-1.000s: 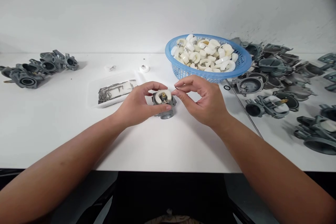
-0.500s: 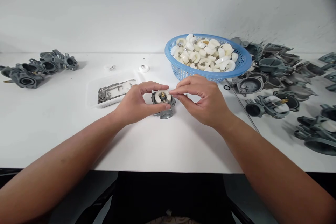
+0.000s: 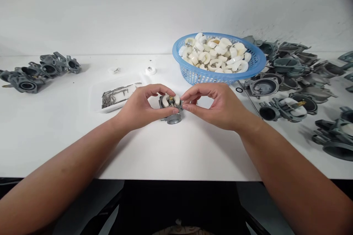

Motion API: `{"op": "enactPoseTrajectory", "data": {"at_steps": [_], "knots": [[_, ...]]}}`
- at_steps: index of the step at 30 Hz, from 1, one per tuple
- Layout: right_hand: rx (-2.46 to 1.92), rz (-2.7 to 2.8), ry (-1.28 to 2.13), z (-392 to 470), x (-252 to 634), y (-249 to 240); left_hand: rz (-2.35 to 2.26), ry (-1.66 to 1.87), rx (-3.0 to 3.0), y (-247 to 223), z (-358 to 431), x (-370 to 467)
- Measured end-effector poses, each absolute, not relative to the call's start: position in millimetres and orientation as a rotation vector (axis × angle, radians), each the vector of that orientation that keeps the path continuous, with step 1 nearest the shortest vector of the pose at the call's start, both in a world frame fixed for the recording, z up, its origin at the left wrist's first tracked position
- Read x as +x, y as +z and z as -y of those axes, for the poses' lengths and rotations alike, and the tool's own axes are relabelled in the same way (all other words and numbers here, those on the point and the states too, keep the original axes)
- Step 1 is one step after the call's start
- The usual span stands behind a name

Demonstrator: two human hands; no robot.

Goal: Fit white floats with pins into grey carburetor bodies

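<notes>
A grey metal carburetor body [image 3: 174, 119] stands on the white table in front of me, with a white C-shaped float [image 3: 166, 101] on top around a brass piece [image 3: 171, 98]. My left hand [image 3: 147, 104] grips its left side, forefinger at the top and thumb across the front. The fingertips of my right hand [image 3: 213, 104] are pinched at the right edge of the body. Whatever lies between them is too small to make out.
Behind stands a blue basket [image 3: 190, 75] of white floats. Left of centre, a clear tray [image 3: 113, 109] holds metal pins. Grey carburetor bodies [image 3: 49, 69] lie far left, and more parts [image 3: 288, 67] are piled right. A black ring [image 3: 239, 90] lies near the basket.
My right fingertips have moved slightly down and right, from the float's top to the body's right edge. My left hand keeps its grip, and the body has hardly moved.
</notes>
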State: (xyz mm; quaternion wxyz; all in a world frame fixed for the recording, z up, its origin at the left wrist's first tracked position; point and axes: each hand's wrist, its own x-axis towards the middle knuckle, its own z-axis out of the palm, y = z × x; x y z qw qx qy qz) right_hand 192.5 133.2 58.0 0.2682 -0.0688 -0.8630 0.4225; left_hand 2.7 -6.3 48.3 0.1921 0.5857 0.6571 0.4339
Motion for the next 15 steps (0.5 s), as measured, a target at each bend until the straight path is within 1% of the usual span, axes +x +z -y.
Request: {"op": "enactPoseTrajectory", "data": {"at_steps": [6,15], "knots": [[-0.269,2.345,1.136,-135.7,194.3,60.4,-1.83,1.205,1.647,48.0,6.8,1.5],[-0.235,2.329,1.179,-134.2,190.2,55.2,-1.811,1.198,1.643,47.3,6.4,1.7]]}}
